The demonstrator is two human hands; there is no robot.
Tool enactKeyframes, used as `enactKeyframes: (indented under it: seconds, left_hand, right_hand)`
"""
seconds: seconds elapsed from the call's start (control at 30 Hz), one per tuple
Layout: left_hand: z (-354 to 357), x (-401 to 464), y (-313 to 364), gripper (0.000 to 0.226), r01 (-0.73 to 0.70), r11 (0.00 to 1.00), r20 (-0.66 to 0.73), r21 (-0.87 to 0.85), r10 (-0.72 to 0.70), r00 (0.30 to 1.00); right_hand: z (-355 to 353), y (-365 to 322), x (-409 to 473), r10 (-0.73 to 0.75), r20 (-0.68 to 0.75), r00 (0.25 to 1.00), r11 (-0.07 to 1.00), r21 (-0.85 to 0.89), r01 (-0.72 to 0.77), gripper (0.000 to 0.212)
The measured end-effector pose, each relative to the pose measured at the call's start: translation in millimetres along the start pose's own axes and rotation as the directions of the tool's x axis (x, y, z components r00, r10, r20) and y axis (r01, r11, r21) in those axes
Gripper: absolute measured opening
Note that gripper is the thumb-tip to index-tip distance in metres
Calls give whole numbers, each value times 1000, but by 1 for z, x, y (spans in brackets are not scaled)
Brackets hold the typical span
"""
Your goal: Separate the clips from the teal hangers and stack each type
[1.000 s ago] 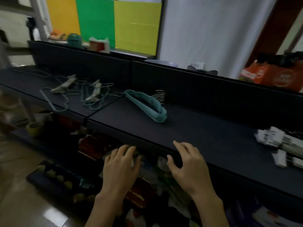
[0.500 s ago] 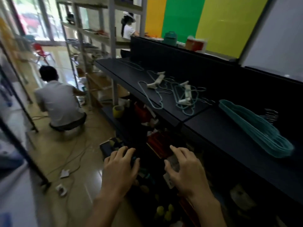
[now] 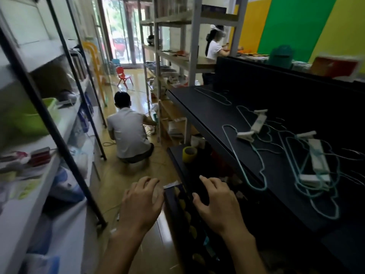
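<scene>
Several thin teal wire hangers [image 3: 254,167] lie tangled on the black shelf [image 3: 217,115] at the right. White clips are still on them: one pair [image 3: 256,124] on the farther hangers, another pair [image 3: 317,161] on the nearer heap. One more teal hanger [image 3: 212,95] lies flat toward the far end of the shelf. My left hand [image 3: 143,202] hovers over the aisle floor, empty, fingers spread. My right hand [image 3: 217,202] hovers in front of the shelf's front edge, also empty and spread, left of and below the nearer hangers.
A person crouches on the aisle floor [image 3: 129,133] ahead; another stands at the far shelving [image 3: 214,46]. White shelving [image 3: 39,147] with a green bin [image 3: 33,117] lines the left. A yellow tape roll [image 3: 189,153] sits on the lower shelf. A red chair [image 3: 122,75] stands far off.
The view has swung left down the aisle; the stacked teal hangers and the clip pile have left the frame. Both hands stay empty and spread, now left of the clipped hangers.
</scene>
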State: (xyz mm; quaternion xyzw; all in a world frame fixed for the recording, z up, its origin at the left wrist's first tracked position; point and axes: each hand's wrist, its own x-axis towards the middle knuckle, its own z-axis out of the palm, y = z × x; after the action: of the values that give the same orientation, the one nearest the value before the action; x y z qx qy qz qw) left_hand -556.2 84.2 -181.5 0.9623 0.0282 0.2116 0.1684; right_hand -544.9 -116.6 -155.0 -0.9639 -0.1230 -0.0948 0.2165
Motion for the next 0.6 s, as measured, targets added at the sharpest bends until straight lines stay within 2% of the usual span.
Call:
enactKeyframes:
  seconds: [0.13, 0.3, 0.47, 0.6]
  left_hand:
    - [11, 27, -19, 42, 54, 998, 43, 34, -56, 998]
    - [24, 75, -34, 41, 68, 997, 12, 26, -68, 998]
    - [49, 137, -53, 39, -4, 1000, 41, -3, 4, 999]
    - [58, 203, -71, 40, -112, 993, 72, -45, 115, 991]
  right_hand:
    - [13, -7, 42, -50, 74, 996, 999, 20, 49, 60]
    - [17, -11, 97, -76, 36, 996, 997, -19, 77, 60]
    - [36, -21, 140, -36, 43, 998, 999, -33, 38, 60]
    - [36, -31, 188, 46, -68, 997, 998, -44, -49, 59]
